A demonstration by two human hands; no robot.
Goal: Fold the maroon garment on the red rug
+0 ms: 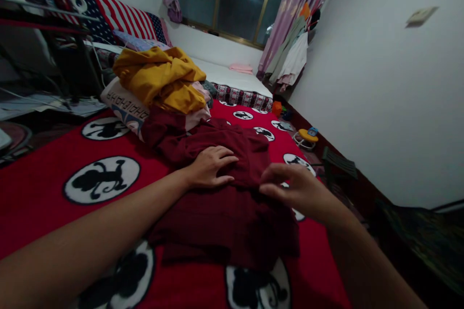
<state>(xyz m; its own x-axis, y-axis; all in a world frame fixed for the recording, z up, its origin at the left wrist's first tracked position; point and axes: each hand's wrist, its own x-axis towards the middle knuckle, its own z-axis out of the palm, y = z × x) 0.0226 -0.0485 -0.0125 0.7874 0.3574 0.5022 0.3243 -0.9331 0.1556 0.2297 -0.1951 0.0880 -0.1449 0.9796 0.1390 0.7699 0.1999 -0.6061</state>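
A maroon garment point(232, 217), partly folded and wrinkled, lies on the red bedspread point(43, 193) with round black-and-white cartoon patches. My left hand point(212, 166) rests palm down across its middle, fingers loosely spread. At the garment's right edge, my right hand point(286, 183) has its thumb and fingers brought together on the cloth; the exact grip is dim. Just beyond the garment's far left end sits a heap of clothes: a mustard-yellow garment point(163, 77) on top of a pale printed one point(126, 106) with lettering.
A dark shelf or desk point(43, 24) with cables stands at the left. Behind the bed is another low white-topped bed point(232, 77) below a window. Clothes point(293, 63) hang by the purple curtain. A small yellow-seated stool point(306, 137) stands along the right wall.
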